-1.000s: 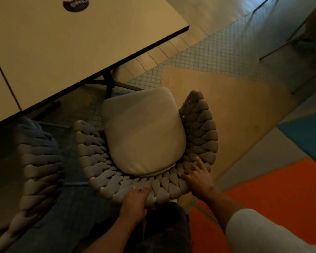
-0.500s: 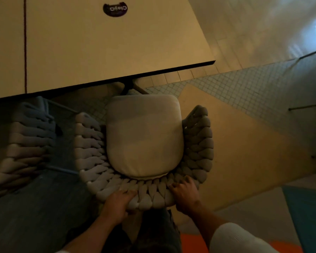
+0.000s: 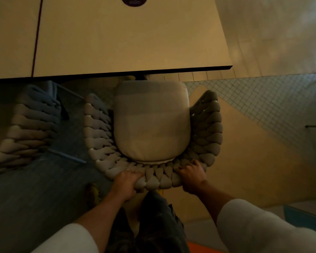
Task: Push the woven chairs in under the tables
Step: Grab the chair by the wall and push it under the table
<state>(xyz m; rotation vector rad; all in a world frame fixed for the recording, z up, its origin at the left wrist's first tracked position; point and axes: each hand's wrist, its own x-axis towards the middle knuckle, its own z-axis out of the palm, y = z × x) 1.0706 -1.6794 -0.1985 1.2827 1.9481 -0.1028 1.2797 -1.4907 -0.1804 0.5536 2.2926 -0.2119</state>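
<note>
Head camera, looking down: a woven chair with a pale seat cushion stands at the near edge of a light table, the cushion's front just reaching the table edge. The left hand and right hand both clasp the chair's braided backrest, fingers curled over its top. Left of this chair, a second woven chair sits partly under the table.
</note>
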